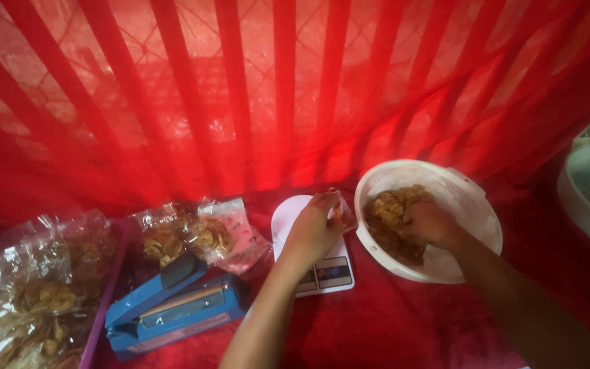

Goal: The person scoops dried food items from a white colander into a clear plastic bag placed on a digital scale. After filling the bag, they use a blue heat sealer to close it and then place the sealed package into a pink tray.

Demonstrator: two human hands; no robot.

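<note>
Pouch upright, left hand, scale

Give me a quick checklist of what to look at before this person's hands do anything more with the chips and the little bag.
1. Small clear bag held by the left hand over the white scale: ok.
2. Bag mouth open wide enough: cannot tell, too blurred.
3. Right hand in the white basket, on the chips: ok.
4. Chips left in the basket: ok, plenty.
5. Scale display lit: cannot tell.
6. Blue sealer beside the scale, its arm raised: ok.
</note>
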